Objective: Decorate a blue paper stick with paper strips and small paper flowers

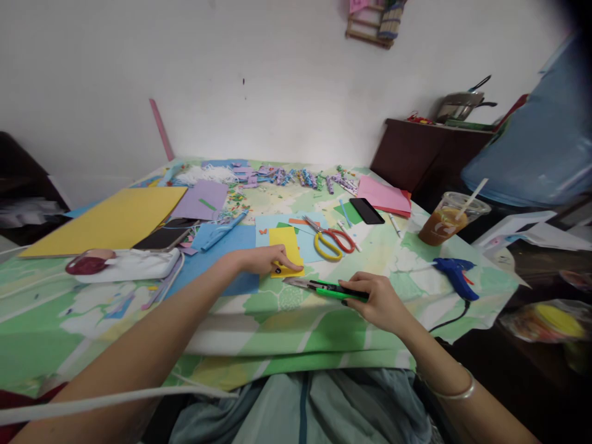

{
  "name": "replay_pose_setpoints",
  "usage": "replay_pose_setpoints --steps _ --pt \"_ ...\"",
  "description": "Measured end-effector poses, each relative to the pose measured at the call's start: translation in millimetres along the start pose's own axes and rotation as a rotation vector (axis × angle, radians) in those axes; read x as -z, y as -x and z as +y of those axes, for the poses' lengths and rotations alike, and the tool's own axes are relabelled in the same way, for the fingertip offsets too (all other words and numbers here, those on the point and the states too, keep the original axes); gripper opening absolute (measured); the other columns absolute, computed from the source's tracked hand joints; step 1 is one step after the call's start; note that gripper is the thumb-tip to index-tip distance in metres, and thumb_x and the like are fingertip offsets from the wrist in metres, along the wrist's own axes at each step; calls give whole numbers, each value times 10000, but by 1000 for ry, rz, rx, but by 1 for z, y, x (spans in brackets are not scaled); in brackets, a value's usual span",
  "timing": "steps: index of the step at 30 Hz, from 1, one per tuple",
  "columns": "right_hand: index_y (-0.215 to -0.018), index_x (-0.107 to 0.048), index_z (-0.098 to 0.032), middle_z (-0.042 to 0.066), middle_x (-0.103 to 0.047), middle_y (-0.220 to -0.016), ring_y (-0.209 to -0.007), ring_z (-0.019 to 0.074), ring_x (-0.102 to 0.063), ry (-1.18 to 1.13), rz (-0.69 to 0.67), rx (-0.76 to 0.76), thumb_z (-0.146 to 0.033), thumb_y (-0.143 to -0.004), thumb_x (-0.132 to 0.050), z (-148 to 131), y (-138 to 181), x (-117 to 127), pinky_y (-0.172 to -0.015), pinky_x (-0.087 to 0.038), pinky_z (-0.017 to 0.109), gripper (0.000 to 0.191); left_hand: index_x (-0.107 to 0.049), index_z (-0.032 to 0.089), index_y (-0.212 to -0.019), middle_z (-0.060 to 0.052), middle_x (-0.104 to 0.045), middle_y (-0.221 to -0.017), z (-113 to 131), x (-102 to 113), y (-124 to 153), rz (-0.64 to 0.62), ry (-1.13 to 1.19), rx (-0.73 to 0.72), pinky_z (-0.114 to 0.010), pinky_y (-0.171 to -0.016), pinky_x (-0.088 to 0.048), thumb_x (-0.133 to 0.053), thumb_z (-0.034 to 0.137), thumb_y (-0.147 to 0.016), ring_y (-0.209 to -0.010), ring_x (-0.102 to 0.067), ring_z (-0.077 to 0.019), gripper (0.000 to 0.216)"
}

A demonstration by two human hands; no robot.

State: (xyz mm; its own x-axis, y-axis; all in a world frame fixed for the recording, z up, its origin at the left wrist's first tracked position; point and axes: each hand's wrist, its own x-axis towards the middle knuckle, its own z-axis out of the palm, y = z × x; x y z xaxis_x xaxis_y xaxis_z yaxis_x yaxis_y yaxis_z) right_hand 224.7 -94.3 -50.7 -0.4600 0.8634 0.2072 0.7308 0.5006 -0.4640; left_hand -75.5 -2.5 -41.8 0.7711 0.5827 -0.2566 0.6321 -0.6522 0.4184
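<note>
The left hand (261, 260) hides part of the yellow paper (285, 239).

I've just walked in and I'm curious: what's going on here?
The person's right hand holds a green utility knife, its blade out near a small yellow paper. The left hand rests on that paper, which overlaps a light blue sheet. Scissors lie beside it, and a blue glue gun lies off to the right.
</note>
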Motion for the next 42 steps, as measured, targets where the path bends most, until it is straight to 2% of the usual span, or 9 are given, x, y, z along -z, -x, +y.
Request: replay_pose_setpoints --steps 4,6,12,17,22,27,42 --pt "-1038 -742 -145 83 -707 -877 -765 205 -658 -12 55 -53 -187 -754 -651 11 8 4 -691 -483 302 301 -319 367 -1448 -11 -407 -931 0 0 3 11 24 17 -227 -837 -383 -404 -13 -775 -832 -456 -135 778" --pt "-1031 -744 -143 84 -710 -880 -773 205 -661 -17 74 -70 -189 -749 -661 15 10 5 -692 -485 298 298 -270 380 -1463 -12 -417 -948 1 0 5 11 50 22 -235 -849 -384 -414 12 -789 -840 -465 -136 782" --pt "-1044 -740 -158 79 -708 -883 -780 203 -660 -6 64 -58 -177 -751 -658 8 6 1 -702 -487 295 306 -336 362 -1442 -16 -421 -967 6 4 9 -5 72 26 -247 -856 -387 -454 53 -793 -855 -464 -144 730" --pt "-1066 -732 -150 83 -706 -901 -775 211 -658 10 49 -37 -176 -747 -652 0 -1 -6 -709 -487 309 330 -418 351 -1404 -12 -415 -932 5 6 10 -12 68 9 -212 -762 -396 -437 -13 -736 -793 -454 -130 761" --pt "-1068 -730 -151 82 -704 -903 -771 208 -651 6 44 -14 -180 -750 -637 -7 -5 -10 -701 -485 305 332 -537 333 -1321 -18 -425 -946 2 7 10 -18 70 -9 -203 -763 -397 -416 -67 -660 -829 -470 -131 782" --pt "-1065 -731 -148 78 -700 -897 -758 201 -646 -2 33 -12 -175 -753 -622 -14 -7 -11 -705 -486 305 332 -547 302 -1317 -21 -428 -945 2 5 8 -10 64 -12 -217 -803 -399 -422 -52 -671 -851 -466 -138 748" --pt "-1054 -736 -166 74 -698 -884 -734 192 -646 48 22 11 -160 -750 -619 -16 -8 -12 -683 -480 291 325 -558 308 -1308 -20 -422 -931 -1 3 6 -6 63 -5 -218 -825 -392 -409 -52 -675 -854 -467 -139 743"
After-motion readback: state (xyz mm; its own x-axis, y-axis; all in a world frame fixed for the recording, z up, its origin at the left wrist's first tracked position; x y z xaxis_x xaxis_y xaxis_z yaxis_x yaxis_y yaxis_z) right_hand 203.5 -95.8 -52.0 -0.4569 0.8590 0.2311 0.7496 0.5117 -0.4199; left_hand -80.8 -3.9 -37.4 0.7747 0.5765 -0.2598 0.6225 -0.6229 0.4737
